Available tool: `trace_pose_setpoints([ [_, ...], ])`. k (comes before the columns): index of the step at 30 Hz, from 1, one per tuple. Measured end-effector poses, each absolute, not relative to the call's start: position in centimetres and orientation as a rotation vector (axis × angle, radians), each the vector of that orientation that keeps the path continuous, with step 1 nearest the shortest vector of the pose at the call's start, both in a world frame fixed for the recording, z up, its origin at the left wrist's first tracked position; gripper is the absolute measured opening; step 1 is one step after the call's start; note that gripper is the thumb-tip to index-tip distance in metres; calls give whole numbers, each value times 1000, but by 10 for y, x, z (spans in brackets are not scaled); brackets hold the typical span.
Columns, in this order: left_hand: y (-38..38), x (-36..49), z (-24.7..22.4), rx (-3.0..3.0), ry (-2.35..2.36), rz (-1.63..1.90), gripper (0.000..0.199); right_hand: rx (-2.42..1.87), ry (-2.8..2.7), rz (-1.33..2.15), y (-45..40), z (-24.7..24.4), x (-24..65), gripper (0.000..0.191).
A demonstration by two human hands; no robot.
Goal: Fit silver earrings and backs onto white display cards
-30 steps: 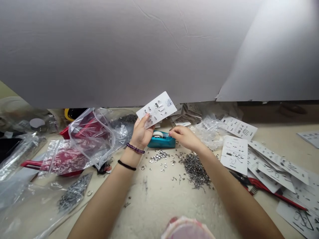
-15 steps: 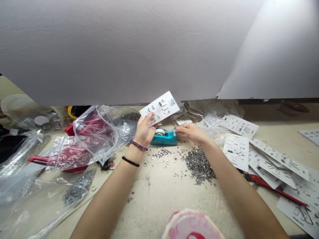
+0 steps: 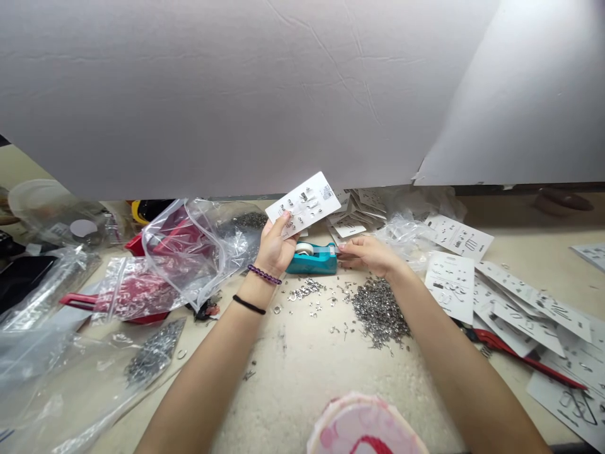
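Observation:
A white card with small metal jewellery pieces (image 3: 309,203) is held tilted in my left hand (image 3: 276,244), the thumb lying over its lower left corner. Just right of that hand, a teal tape dispenser (image 3: 314,262) with a roll of clear tape stands on the table. My right hand (image 3: 363,252) is at the dispenser's cutting end, thumb and forefinger pinched; whether tape is between them is too small to tell. Below the hands lie a dark heap of tiny metal pieces (image 3: 379,310) and a smaller scatter of shiny ones (image 3: 306,289).
Clear plastic bags (image 3: 182,252), some over red scoops, cover the left side. More carded jewellery (image 3: 450,287) lies spread at the right, with a red-handled tool (image 3: 524,359) across it. A large pale panel (image 3: 212,101) overhangs the back. Something round and pink (image 3: 366,429) is at the front.
My right hand has shifted very slightly right at the dispenser's end. The card remains in my left hand, and the whole view has moved a little.

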State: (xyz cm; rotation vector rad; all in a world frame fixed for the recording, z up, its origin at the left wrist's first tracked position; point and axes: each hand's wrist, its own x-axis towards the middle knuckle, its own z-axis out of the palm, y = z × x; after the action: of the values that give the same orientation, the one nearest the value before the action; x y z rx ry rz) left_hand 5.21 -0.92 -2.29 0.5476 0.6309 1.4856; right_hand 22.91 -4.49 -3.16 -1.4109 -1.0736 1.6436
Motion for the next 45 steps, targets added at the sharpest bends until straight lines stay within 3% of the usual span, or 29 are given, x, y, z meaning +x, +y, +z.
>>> trace_pose_setpoints([
  [8,-9,52,-25,557,629,1493,16,-1408,-986,1597,-51,-43,219,32],
  [19,-14,52,-22,592,643,1486,18,-1459,-983,1374,-45,-65,218,25],
  [23,-16,54,-16,601,663,1476,14,-1448,-1125,1275,-52,-53,224,15],
  [33,-33,57,8,770,720,1458,20,-1470,-1335,1077,-73,-16,234,15],
  [37,-41,54,20,747,766,1513,16,-1472,-1443,1046,-75,-19,230,29],
  [45,-57,44,30,637,742,1486,15,-1492,-1601,928,-73,-35,233,37],
])
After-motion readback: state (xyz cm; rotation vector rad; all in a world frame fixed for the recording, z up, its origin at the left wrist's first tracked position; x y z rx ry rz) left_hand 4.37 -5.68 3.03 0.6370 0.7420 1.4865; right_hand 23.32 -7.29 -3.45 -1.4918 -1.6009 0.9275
